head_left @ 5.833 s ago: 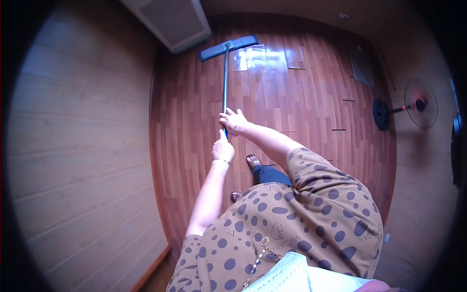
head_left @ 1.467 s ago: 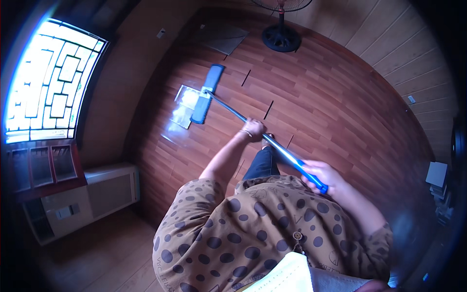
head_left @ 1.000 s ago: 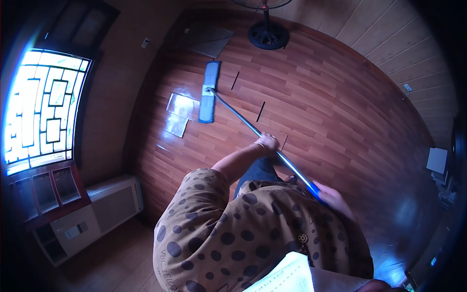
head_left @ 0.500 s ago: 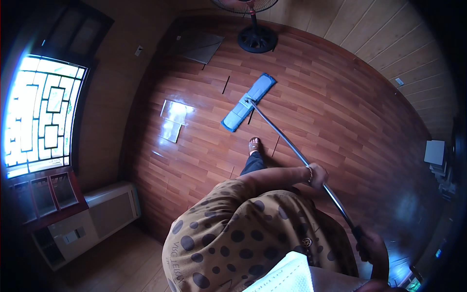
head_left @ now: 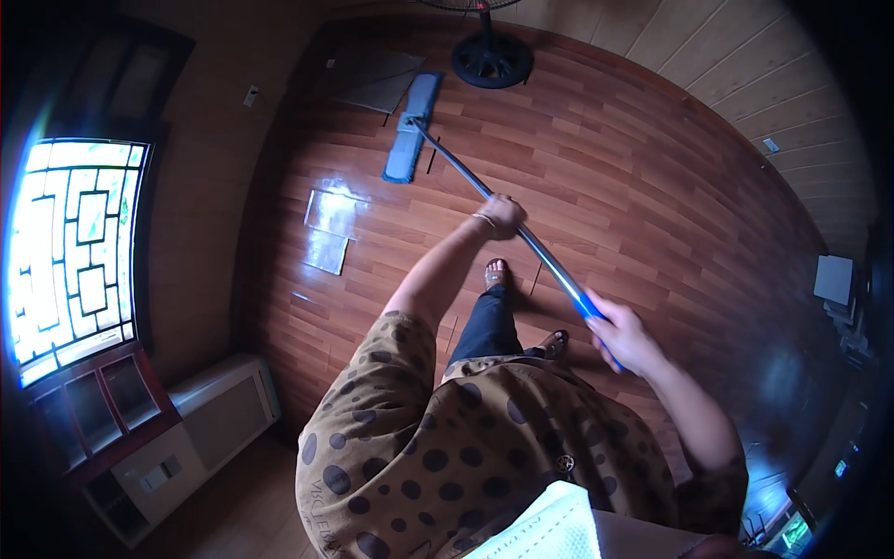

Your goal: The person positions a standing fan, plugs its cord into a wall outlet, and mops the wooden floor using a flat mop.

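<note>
Left hand [head_left: 505,216]: closed round your mop shaft [head_left: 461,170];
Right hand [head_left: 626,337]: wrapped round its blue grip [head_left: 586,304];
Mop head [head_left: 406,149]: on the floor [head_left: 633,214], beside the grey mat [head_left: 372,82];
Snag risk: pushing too far, you could catch the mat or bump the fan base [head_left: 492,61]

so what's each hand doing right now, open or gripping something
Left hand: closed, holding the mop pole.
Right hand: closed, holding the pole's blue end.
</note>
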Demonstrator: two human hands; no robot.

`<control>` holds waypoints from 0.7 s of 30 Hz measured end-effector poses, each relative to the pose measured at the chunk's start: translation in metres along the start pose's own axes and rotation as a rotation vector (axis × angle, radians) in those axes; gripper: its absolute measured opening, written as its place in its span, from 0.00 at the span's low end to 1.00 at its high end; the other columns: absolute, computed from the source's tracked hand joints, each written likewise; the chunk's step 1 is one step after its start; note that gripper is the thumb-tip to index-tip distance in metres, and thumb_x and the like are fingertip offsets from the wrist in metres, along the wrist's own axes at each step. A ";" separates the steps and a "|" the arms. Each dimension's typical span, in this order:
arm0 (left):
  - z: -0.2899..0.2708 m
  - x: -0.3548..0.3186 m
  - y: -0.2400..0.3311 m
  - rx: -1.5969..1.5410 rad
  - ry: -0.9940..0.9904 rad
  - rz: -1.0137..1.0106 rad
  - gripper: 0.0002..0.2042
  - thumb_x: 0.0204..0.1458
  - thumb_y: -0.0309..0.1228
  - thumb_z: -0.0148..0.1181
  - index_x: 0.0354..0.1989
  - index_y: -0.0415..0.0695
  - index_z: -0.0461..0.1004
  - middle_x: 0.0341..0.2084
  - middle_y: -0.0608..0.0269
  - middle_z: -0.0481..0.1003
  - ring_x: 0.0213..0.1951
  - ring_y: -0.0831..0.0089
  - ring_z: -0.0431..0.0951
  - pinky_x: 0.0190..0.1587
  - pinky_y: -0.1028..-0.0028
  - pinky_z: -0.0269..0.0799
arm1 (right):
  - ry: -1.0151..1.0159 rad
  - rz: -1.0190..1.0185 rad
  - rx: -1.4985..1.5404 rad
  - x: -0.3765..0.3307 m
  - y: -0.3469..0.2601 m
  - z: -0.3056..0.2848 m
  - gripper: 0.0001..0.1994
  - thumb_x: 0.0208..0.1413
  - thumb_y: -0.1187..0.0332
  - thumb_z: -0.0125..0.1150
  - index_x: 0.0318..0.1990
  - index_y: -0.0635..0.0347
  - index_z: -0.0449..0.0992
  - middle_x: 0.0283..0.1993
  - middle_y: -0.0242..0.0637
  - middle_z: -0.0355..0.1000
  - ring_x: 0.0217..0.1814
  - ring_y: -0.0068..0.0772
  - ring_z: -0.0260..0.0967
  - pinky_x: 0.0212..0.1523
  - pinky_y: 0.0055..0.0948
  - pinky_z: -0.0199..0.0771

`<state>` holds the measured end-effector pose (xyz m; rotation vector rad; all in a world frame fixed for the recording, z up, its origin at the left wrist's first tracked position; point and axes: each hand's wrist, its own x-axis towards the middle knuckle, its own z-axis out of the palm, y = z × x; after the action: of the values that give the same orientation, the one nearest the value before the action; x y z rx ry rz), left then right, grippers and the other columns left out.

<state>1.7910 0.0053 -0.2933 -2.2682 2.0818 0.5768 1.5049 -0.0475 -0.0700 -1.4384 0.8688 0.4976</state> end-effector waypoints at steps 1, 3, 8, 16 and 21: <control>0.002 0.002 -0.017 0.047 0.005 -0.043 0.05 0.36 0.31 0.56 0.24 0.51 0.76 0.29 0.58 0.76 0.39 0.58 0.76 0.43 0.61 0.68 | 0.016 -0.019 0.013 0.019 -0.004 0.009 0.25 0.60 0.70 0.43 0.66 0.45 0.51 0.22 0.28 0.60 0.14 0.16 0.56 0.10 0.18 0.58; -0.002 0.000 -0.040 0.105 -0.080 -0.104 0.06 0.41 0.36 0.58 0.28 0.53 0.76 0.34 0.63 0.76 0.44 0.62 0.74 0.47 0.62 0.65 | 0.062 -0.012 0.007 0.053 -0.003 0.027 0.25 0.61 0.69 0.44 0.65 0.45 0.51 0.22 0.27 0.60 0.14 0.15 0.55 0.10 0.18 0.58; 0.022 -0.007 -0.027 0.220 -0.334 -0.127 0.06 0.43 0.36 0.59 0.31 0.55 0.78 0.37 0.65 0.76 0.46 0.64 0.74 0.50 0.61 0.63 | 0.008 -0.095 0.141 0.055 0.056 0.046 0.26 0.60 0.65 0.46 0.66 0.50 0.50 0.22 0.28 0.61 0.17 0.15 0.58 0.16 0.16 0.61; 0.097 0.023 0.209 0.140 -0.391 0.146 0.17 0.45 0.34 0.54 0.34 0.28 0.73 0.29 0.43 0.74 0.35 0.54 0.76 0.39 0.53 0.65 | 0.380 0.119 0.092 -0.144 0.176 -0.017 0.18 0.56 0.64 0.51 0.54 0.53 0.70 0.20 0.27 0.67 0.18 0.15 0.59 0.19 0.16 0.58; 0.085 0.040 0.431 0.288 -0.180 0.598 0.08 0.41 0.37 0.58 0.30 0.52 0.78 0.30 0.62 0.77 0.35 0.63 0.77 0.30 0.57 0.66 | 0.770 0.234 0.099 -0.329 0.240 -0.040 0.17 0.51 0.69 0.56 0.48 0.64 0.73 0.22 0.30 0.70 0.16 0.15 0.59 0.14 0.16 0.56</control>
<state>1.3552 -0.0618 -0.2811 -1.3800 2.5364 0.4256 1.1122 0.0062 0.0308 -1.4509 1.6607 0.0464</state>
